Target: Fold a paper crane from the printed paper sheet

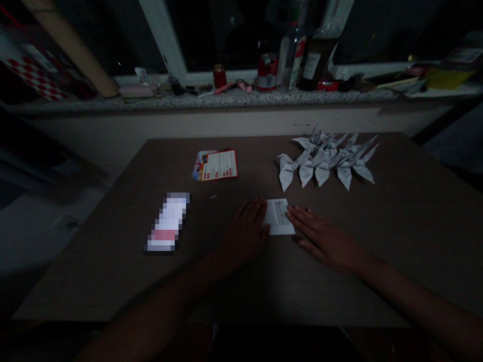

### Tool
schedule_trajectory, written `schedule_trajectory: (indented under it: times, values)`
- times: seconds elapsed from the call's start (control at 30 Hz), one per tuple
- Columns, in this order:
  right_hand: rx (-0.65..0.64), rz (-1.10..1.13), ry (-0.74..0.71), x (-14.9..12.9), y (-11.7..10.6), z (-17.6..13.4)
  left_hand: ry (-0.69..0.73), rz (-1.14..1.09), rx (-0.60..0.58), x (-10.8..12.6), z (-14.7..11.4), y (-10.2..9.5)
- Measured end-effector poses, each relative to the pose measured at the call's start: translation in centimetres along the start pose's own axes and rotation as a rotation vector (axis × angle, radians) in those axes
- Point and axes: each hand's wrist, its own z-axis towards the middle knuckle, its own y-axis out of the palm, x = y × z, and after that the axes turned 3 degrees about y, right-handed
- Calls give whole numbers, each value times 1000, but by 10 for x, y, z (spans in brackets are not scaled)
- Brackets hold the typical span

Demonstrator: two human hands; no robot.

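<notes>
A small square of printed paper (278,217) lies flat on the dark table (241,286). On its left edge rests my left hand (247,226), palm down with the fingers stretched out. My right hand (320,234) lies flat as well, its outstretched fingertips touching the paper's right edge. Beyond the right hand stands a group of several origami cranes (324,161) folded from printed paper, crowded close together.
A phone (168,223) with a lit, pixelated screen lies left of my left hand. Printed cards (217,165) lie farther back. Along the granite windowsill (211,103) stand a red can (267,73), bottles (313,63), a small red jar (219,76) and clutter.
</notes>
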Motion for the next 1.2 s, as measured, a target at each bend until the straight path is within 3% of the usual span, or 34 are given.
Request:
schedule_trajectory:
  times: [0.47,0.7,0.87,1.03,1.2]
  values:
    - [45,-11,-81,2,-5,-3,-18,-56,-6,-5,-1,-11]
    - [65,-68,-4,8,-7,12,-80,-90,41,-6,-3,-22]
    - [85,-86,41,13,-9,30,10,-125,38,-14,-1,-16]
    - [130,1,24,-3,-7,48,50,-128,28,-14,-2,-14]
    - [131,36,-5,-20,11,61,44,-111,36,-6,-3,-22]
